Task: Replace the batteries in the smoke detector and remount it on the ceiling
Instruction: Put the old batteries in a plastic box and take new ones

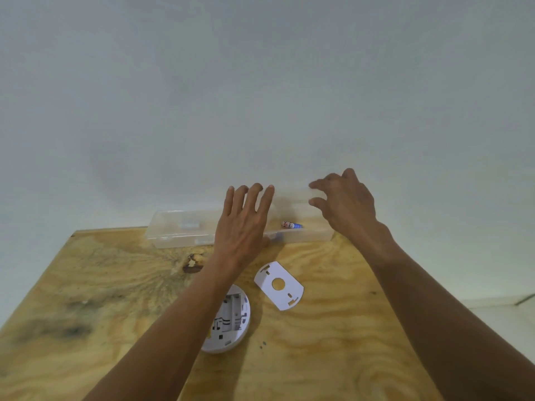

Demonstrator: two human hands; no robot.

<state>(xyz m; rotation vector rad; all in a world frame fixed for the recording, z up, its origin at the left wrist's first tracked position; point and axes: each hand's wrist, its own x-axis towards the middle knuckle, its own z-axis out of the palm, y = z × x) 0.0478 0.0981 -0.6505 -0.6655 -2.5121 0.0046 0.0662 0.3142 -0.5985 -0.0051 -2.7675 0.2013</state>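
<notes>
The white round smoke detector lies back-up on the plywood table, its battery bay open and partly covered by my left forearm. To its right lies the white mounting plate. A clear plastic box stands at the table's far edge against the wall, with a small red-and-blue battery inside. The box's clear lid is raised and blurred. My left hand hovers over the box with fingers spread, thumb near the front wall. My right hand pinches the lid's right end with curled fingers.
A plain white wall rises directly behind the box. The table's left edge runs diagonally at the lower left. A dark knot marks the wood near the box. Pale floor shows at the right.
</notes>
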